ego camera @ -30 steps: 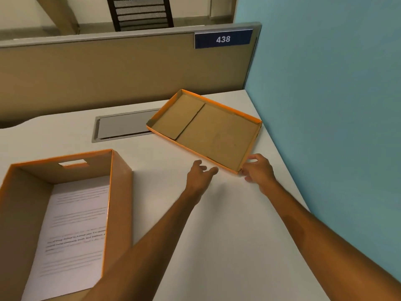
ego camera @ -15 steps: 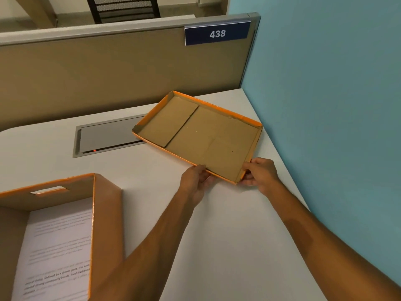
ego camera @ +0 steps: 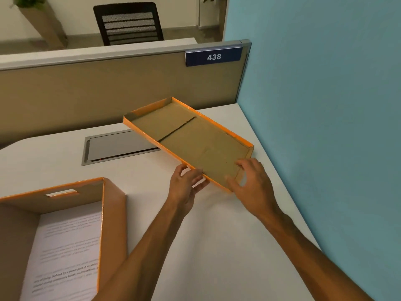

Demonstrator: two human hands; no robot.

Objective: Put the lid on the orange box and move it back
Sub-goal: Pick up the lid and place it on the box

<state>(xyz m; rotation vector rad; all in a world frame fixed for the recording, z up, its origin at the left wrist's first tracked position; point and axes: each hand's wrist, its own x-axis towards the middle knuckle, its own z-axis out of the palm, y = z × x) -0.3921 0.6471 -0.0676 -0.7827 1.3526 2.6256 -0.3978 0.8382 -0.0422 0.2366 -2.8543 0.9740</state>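
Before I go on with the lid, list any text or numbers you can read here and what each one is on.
"438": white digits on the dark blue sign at the top right of the beige partition.
Printed lines on the white sheet inside the orange box: blurred, only stray words show, not reliably readable.
The lid shows no text; nothing else is lettered.

Lid (ego camera: 191, 140) right of the box (ego camera: 112, 213), apparently raised above the desk (ego camera: 206, 246).

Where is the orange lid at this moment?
In the head view the lid is right of centre, inside up, near the blue wall, held by both hands over the desk.
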